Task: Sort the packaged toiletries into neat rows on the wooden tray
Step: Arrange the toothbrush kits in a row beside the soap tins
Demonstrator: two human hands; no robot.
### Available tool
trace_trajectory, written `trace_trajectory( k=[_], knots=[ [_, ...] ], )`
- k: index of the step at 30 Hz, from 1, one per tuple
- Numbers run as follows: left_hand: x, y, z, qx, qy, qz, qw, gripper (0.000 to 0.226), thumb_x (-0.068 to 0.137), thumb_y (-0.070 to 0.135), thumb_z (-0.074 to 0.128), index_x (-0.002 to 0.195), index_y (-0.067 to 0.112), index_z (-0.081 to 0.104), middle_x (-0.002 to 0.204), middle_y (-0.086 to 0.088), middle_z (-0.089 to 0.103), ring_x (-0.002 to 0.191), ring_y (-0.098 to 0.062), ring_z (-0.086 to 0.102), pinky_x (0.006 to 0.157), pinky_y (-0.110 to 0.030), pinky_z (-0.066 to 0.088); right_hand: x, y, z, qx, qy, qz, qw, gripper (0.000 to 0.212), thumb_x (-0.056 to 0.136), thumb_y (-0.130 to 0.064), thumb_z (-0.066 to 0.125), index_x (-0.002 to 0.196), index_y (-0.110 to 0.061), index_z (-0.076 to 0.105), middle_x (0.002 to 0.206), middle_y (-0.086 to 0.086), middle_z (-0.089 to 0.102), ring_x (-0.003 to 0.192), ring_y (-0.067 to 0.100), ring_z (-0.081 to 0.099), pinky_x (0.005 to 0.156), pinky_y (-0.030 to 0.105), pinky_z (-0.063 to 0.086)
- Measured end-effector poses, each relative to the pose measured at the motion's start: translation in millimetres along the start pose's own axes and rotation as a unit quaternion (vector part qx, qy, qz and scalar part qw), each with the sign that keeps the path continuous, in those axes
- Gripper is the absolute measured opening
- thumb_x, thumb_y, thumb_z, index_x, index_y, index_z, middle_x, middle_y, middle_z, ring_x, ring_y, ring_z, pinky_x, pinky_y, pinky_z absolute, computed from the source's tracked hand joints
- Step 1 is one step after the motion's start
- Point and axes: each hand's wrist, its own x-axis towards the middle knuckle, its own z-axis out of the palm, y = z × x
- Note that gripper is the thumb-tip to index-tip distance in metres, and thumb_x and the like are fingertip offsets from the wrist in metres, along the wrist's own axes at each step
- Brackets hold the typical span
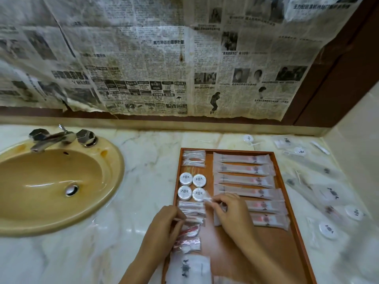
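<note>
Hands meet over the shallow wooden tray [287, 201]: the left hand [164, 220] pinches a small clear-wrapped packet [191, 210] in the near-left column, its long axis left-to-right, while the right hand [231, 212] seems to pinch its right end, just near of the round white tins [192, 186].

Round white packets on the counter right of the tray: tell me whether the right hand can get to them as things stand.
Probably yes. The round white packets lie in the open on the counter just outside the tray rim, nothing over them. The right hand must first let go of the clear packet it pinches.
</note>
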Motion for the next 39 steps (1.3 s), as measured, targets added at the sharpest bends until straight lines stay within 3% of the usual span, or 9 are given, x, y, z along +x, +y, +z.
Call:
trace_trajectory(
  k=[4,9,15,21,24,28,33,35,39],
  knots=[
    [-9.4,-15.1,1.2,0.039,-0.012,0.070,0.997,0.009,0.090,0.023,0.059,0.087,0.030,0.054,0.091,0.019,0.053,0.093,-0.005,0.051,0.078,-0.033,0.047,-12.5,-7.0,6.2,-0.015,0.014,0.003,1.000,0.013,0.086,-0.034,0.072,0.095,-0.026,0.076,0.091,-0.016,0.069,0.092,0.009,0.058,0.084,0.038,0.050],
    [-18.1,-29.7,4.8,0.061,-0.028,0.116,0.991,0.007,0.092,0.026,0.064,0.090,0.030,0.059,0.100,0.024,0.055,0.104,-0.003,0.046,0.084,-0.031,0.044,-23.9,-18.7,7.4,-0.032,0.027,0.004,0.999,0.013,0.087,-0.025,0.070,0.098,-0.025,0.077,0.092,-0.014,0.067,0.094,0.010,0.056,0.084,0.040,0.049],
    [-24.2,-43.8,1.4,0.075,-0.061,0.128,0.987,0.010,0.090,0.034,0.065,0.100,0.038,0.064,0.116,0.036,0.056,0.121,0.000,0.043,0.100,-0.022,0.032,-33.3,-32.3,7.6,-0.055,0.044,0.012,0.997,0.015,0.090,-0.024,0.067,0.101,-0.028,0.076,0.093,-0.018,0.060,0.099,0.010,0.049,0.088,0.038,0.046],
    [-28.0,-44.9,-1.4,0.069,-0.065,0.125,0.988,0.018,0.093,0.032,0.057,0.107,0.042,0.062,0.115,0.039,0.056,0.125,0.002,0.040,0.103,-0.016,0.026,-33.2,-45.6,14.5,-0.072,0.064,0.033,0.995,0.018,0.094,-0.026,0.061,0.107,-0.027,0.074,0.095,-0.019,0.053,0.097,0.003,0.039,0.092,0.033,0.042],
    [-28.8,-43.3,-0.2,0.062,-0.071,0.119,0.988,0.020,0.091,0.032,0.058,0.108,0.043,0.061,0.110,0.036,0.057,0.128,0.004,0.036,0.103,-0.016,0.026,-27.8,-50.4,17.1,-0.086,0.063,0.034,0.994,0.019,0.095,-0.027,0.060,0.108,-0.030,0.073,0.094,-0.019,0.054,0.097,0.004,0.038,0.086,0.028,0.033],
    [-28.3,-41.6,4.5,0.060,-0.088,0.109,0.988,0.024,0.088,0.034,0.061,0.111,0.042,0.062,0.109,0.033,0.055,0.128,0.006,0.030,0.103,-0.016,0.027,-17.5,-56.1,20.3,-0.095,0.066,0.010,0.993,0.017,0.093,-0.026,0.063,0.106,-0.029,0.074,0.087,-0.019,0.055,0.101,0.007,0.041,0.088,0.033,0.036],
    [-29.4,-43.1,3.1,0.040,-0.090,0.106,0.989,0.021,0.094,0.035,0.056,0.112,0.042,0.063,0.111,0.042,0.049,0.130,0.008,0.029,0.103,-0.015,0.028,-7.3,-61.9,33.7,-0.173,0.023,-0.009,0.985,0.022,0.096,-0.030,0.058,0.112,-0.030,0.073,0.097,-0.014,0.059,0.111,0.015,0.044,0.092,0.032,0.031],
    [-29.1,-45.7,0.6,0.032,-0.074,0.112,0.990,0.019,0.097,0.039,0.049,0.109,0.041,0.063,0.118,0.038,0.054,0.129,0.004,0.036,0.102,-0.020,0.033,-4.2,-63.2,40.3,-0.210,-0.008,-0.011,0.978,0.025,0.098,-0.032,0.054,0.117,-0.031,0.070,0.106,-0.012,0.059,0.115,0.017,0.042,0.099,0.035,0.031],
    [-27.2,-52.4,-4.9,0.024,-0.018,0.094,0.995,0.022,0.099,0.035,0.046,0.112,0.037,0.064,0.125,0.027,0.053,0.121,0.007,0.043,0.098,-0.020,0.040,-0.3,-64.1,50.9,-0.250,-0.049,-0.008,0.967,0.029,0.101,-0.032,0.047,0.124,-0.034,0.065,0.115,-0.012,0.058,0.113,0.016,0.039,0.096,0.036,0.030]
  ],
)
